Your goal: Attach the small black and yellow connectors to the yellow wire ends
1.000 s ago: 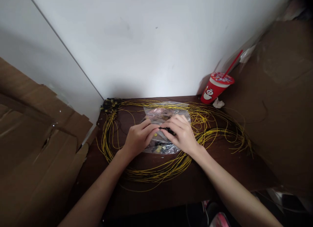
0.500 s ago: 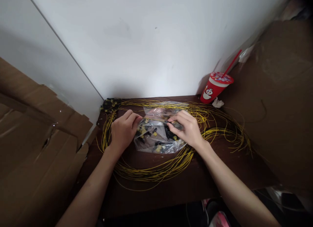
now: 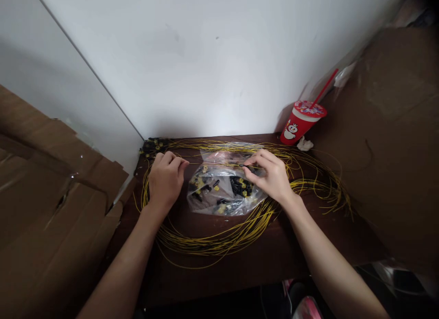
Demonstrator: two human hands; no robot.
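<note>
A thin yellow wire [image 3: 212,164] runs nearly level between my two hands, above a clear plastic bag [image 3: 206,207]. My left hand [image 3: 167,178] is closed in a pinch on the wire's left part. In the fingertips of my right hand [image 3: 269,175] is a small black connector [image 3: 243,165] at the wire's right part; those fingers are closed on it. Inside and on the bag lie several small black and yellow parts [image 3: 216,185]. A large loop of yellow and black wires [image 3: 212,246] surrounds the bag on the dark tabletop.
Black and yellow connector ends [image 3: 152,146] are bunched at the back left corner. A red cup [image 3: 302,122] with a straw stands at the back right, beside crumpled tissue [image 3: 305,144]. Cardboard [image 3: 51,186] rises on the left, more cardboard [image 3: 387,140] on the right. A white wall [image 3: 206,81] closes the back.
My hands have moved apart, the left one leftward and the right one rightward. The stretch of wire between them is longer, and the black connector has shifted right with my right hand.
</note>
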